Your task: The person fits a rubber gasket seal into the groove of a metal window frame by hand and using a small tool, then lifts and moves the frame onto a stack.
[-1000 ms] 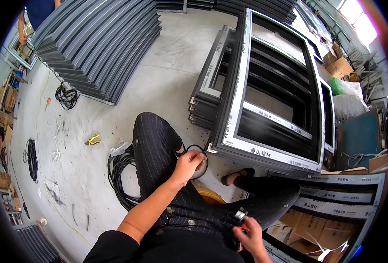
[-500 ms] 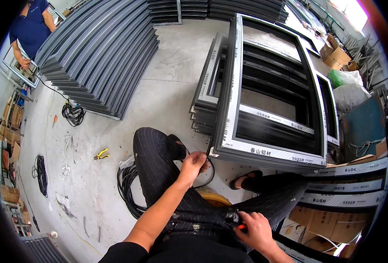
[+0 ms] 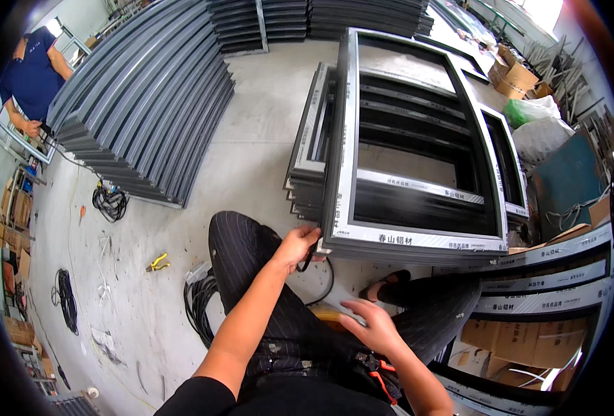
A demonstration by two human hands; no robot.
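Note:
My left hand (image 3: 299, 249) is closed at the near left corner of a dark window frame (image 3: 404, 239), which bears white protective film. A thin black strip (image 3: 332, 281) runs from its fingers and curves down between my legs; most of its far part is hidden. My right hand (image 3: 373, 326) hovers over my lap with its fingers apart and nothing in it. Below it, at my waist, lie pliers with red-orange handles (image 3: 382, 383), partly covered by my right forearm.
More frames (image 3: 307, 149) are stacked beneath the top one. A tall stack of grey frames (image 3: 140, 104) stands at the far left, near a person in dark blue (image 3: 33, 73). A black coil (image 3: 199, 305) and yellow pliers (image 3: 158, 263) lie on the floor.
My right hand has let go of the pliers at my lap and moved forward and up, opening. My left hand stays by the frame's corner with the strip. The view has shifted slightly.

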